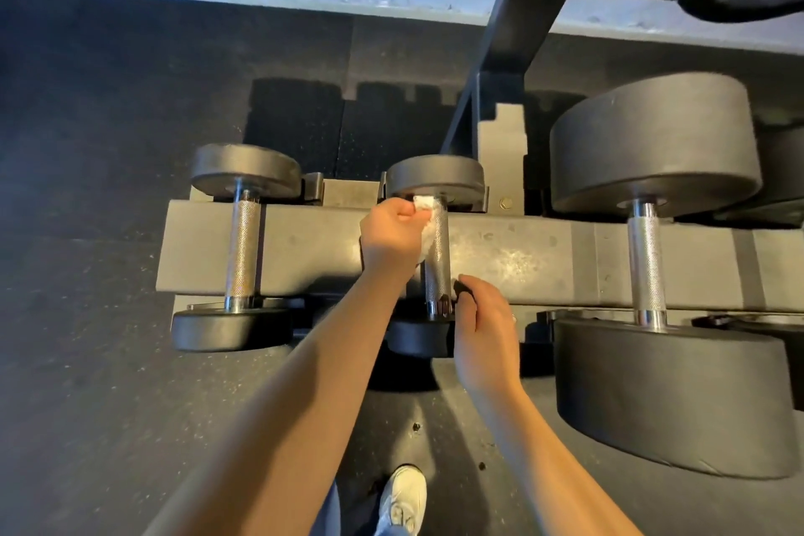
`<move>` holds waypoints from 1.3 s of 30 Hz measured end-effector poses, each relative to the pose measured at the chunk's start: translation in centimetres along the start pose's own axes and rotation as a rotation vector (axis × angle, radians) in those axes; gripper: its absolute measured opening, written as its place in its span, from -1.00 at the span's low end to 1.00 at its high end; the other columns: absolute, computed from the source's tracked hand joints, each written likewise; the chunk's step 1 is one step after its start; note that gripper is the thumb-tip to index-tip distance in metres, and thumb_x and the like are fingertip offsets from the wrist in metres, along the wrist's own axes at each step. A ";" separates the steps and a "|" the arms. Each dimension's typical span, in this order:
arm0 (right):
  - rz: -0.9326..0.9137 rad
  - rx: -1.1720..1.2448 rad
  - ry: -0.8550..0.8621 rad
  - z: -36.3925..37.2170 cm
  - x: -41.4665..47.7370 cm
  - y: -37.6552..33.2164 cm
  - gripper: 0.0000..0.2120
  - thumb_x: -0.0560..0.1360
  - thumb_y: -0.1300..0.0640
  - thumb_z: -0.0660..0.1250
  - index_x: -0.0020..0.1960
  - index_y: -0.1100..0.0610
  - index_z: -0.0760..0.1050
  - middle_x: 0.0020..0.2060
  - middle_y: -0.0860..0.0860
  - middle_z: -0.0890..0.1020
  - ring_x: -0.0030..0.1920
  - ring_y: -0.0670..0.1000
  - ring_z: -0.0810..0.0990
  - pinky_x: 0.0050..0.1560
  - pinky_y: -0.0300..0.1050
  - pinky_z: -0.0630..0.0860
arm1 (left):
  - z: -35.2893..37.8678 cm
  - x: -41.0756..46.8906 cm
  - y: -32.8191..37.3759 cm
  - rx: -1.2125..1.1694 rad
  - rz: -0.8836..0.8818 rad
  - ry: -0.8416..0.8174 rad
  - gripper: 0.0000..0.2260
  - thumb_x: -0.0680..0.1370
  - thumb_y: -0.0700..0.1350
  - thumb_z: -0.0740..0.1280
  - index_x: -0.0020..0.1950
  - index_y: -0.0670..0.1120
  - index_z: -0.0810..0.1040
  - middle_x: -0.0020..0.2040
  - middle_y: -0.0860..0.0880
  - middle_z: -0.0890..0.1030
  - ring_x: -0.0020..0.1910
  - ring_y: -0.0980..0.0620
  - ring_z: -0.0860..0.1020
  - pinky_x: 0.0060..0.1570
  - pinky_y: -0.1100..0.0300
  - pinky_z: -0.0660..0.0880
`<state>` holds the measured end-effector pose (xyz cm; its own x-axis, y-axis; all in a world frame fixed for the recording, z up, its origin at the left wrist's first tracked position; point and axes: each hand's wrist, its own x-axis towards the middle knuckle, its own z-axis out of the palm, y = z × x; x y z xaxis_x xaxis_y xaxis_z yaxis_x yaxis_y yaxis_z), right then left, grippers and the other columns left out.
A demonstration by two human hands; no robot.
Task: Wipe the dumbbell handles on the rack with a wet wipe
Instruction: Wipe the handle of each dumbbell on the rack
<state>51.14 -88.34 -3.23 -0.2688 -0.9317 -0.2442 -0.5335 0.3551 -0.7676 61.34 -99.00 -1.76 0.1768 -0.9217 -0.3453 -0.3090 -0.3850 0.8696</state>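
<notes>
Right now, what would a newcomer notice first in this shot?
The hands at centre draw the eye: the left hand holds a white wet wipe against the knurled handle of the middle dumbbell, while the right hand appears to grip that dumbbell at its near end. Next comes the larger dumbbell at the right of the rack beam, which dwarfs the small dumbbell at the left.

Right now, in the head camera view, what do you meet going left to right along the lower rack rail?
left handle → left hand gripping the wet wipe → middle handle → right hand → right handle, on the biggest dumbbell
</notes>
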 end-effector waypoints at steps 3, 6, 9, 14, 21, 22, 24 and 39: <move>-0.052 0.005 0.044 0.3 -0.1 0.3 -0.60 0.54 0.03 0.00 0.19 0.10 0.52 0.07 -0.07 0.56 0.15 -0.07 0.46 0.25 -0.03 0.40 | -0.2 -1.6 -1.2 0.038 0.078 -0.019 -0.74 0.53 -0.16 0.34 -0.37 -0.05 0.44 -0.40 0.05 0.44 -0.36 0.15 0.41 -0.29 0.33 0.32; -0.082 0.021 0.078 0.5 -0.2 0.5 -0.61 0.51 0.02 0.01 0.13 0.10 0.54 -0.01 -0.10 0.56 0.07 -0.12 0.46 0.15 -0.12 0.42 | -0.8 -3.0 -2.2 0.158 0.104 -0.106 -0.77 0.53 -0.15 0.35 -0.34 -0.02 0.49 -0.36 0.09 0.48 -0.35 0.21 0.43 -0.32 0.44 0.33; -0.083 0.037 0.071 0.4 -0.2 0.3 -0.65 0.51 0.04 0.02 0.10 0.06 0.53 -0.04 -0.14 0.54 0.02 -0.20 0.43 0.08 -0.29 0.35 | -1.0 -2.3 -1.6 0.132 0.090 -0.095 -0.80 0.52 -0.16 0.33 -0.31 -0.08 0.51 -0.36 0.06 0.48 -0.35 0.18 0.42 -0.32 0.43 0.32; -0.094 0.048 0.081 0.4 -0.1 0.3 -0.65 0.51 0.07 0.04 0.12 0.09 0.53 -0.04 -0.15 0.53 0.00 -0.27 0.42 0.06 -0.46 0.27 | -0.8 -1.6 -0.5 0.046 0.118 -0.014 -0.76 0.52 -0.22 0.29 -0.34 -0.06 0.43 -0.40 0.06 0.43 -0.39 0.16 0.39 -0.31 0.27 0.36; -0.089 0.024 0.093 0.4 -0.4 0.3 -0.61 0.52 0.05 0.02 0.15 0.14 0.54 0.02 -0.07 0.57 0.08 -0.12 0.45 0.16 -0.17 0.39 | -2.3 -4.0 -2.2 0.356 0.031 -0.289 -0.82 0.53 -0.08 0.36 -0.26 -0.04 0.48 -0.30 0.09 0.49 -0.31 0.19 0.46 -0.37 0.43 0.32; -0.081 0.019 0.082 0.4 -0.4 0.2 -0.63 0.53 0.06 0.04 0.15 0.12 0.53 0.02 -0.08 0.56 0.09 -0.12 0.45 0.17 -0.14 0.39 | -2.5 -3.7 -1.7 0.333 0.030 -0.266 -0.85 0.54 -0.09 0.35 -0.22 -0.04 0.50 -0.30 0.10 0.48 -0.32 0.21 0.45 -0.38 0.44 0.33; -0.057 0.007 0.058 0.5 -0.4 0.2 -0.71 0.58 0.12 0.08 0.16 0.10 0.52 0.04 -0.10 0.55 0.11 -0.12 0.44 0.20 -0.10 0.38 | -2.4 -2.9 -0.8 0.238 0.043 -0.163 -0.89 0.55 -0.15 0.31 -0.18 -0.09 0.51 -0.31 0.08 0.46 -0.33 0.22 0.41 -0.36 0.42 0.33; -0.134 0.063 0.002 -1.9 -0.2 -2.3 -0.73 0.61 0.13 0.18 0.29 0.06 0.47 0.18 -0.05 0.55 0.19 -0.09 0.47 0.22 -0.10 0.42 | -3.1 -4.8 0.4 0.236 0.162 -0.274 -0.96 0.49 -0.08 0.42 -0.09 -0.01 0.59 -0.22 0.13 0.54 -0.22 0.21 0.48 -0.24 0.44 0.36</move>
<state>50.88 -88.78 -0.27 -0.1999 -0.9703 -0.1360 -0.5137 0.2220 -0.8288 63.29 -94.59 1.35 -0.1377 -0.9375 -0.3197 -0.5246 -0.2048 0.8263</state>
